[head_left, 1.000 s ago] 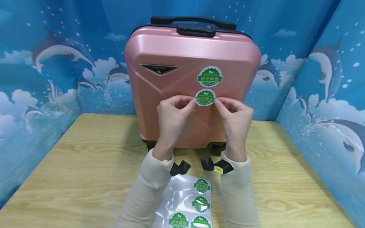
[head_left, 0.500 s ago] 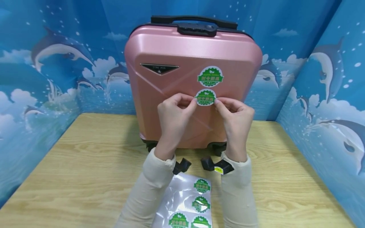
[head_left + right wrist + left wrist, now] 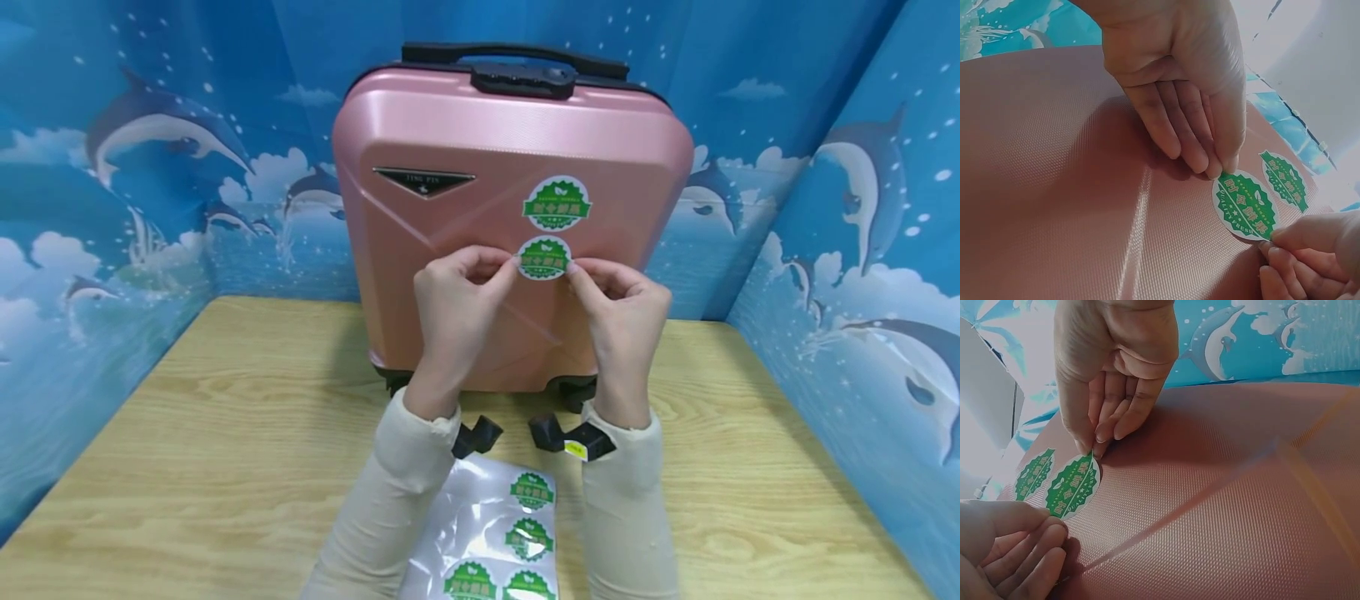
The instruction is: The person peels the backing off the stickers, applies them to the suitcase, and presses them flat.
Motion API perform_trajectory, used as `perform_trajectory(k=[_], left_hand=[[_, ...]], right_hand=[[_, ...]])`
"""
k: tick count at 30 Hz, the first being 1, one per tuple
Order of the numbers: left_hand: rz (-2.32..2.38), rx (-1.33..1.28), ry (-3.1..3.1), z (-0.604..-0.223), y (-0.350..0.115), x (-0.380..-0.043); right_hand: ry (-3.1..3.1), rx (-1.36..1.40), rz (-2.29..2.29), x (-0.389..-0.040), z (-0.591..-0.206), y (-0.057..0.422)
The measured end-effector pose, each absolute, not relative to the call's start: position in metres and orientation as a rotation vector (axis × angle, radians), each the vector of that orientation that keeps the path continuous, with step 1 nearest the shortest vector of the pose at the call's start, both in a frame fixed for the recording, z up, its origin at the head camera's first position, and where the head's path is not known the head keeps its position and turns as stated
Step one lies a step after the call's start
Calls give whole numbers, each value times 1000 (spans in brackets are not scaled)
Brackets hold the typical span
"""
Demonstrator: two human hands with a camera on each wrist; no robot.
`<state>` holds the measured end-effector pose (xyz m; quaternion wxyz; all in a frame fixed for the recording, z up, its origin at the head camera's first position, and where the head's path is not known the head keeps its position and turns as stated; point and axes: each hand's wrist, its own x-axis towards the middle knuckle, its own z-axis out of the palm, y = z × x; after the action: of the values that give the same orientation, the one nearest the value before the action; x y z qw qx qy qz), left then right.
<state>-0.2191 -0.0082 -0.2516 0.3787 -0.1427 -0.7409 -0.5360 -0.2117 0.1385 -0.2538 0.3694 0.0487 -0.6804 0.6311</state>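
Note:
A round green-and-white sticker (image 3: 544, 257) is held by its two sides in front of the pink suitcase (image 3: 450, 317). My left hand (image 3: 467, 304) pinches its left edge between thumb and forefinger. At the opposite edge, the thumb and forefinger of my right hand (image 3: 621, 312) pinch it the same way. In the right wrist view the held sticker (image 3: 1245, 205) lies close over the textured shell, with a dark shadow along its lower edge. Just above it, a matching sticker (image 3: 557, 203) lies flat on the shell.
A glossy backing sheet (image 3: 480, 525) with several green stickers lies on the wooden table (image 3: 225, 467), partly under the left sleeve. The suitcase stands upright on black wheels, with a black handle (image 3: 517, 54) on top. Dolphin-print curtains (image 3: 165, 150) enclose the back and sides.
Both hands keep the sticker at almost the same spot below the upper one. The whole head view has shifted very slightly.

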Motion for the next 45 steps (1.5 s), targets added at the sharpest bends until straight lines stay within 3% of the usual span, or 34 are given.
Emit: perform_trajectory(k=[45], left_hand=[[-1608, -595, -1889, -248, 7, -214]], right_hand=[[-1695, 225, 1600, -214, -257, 140]])
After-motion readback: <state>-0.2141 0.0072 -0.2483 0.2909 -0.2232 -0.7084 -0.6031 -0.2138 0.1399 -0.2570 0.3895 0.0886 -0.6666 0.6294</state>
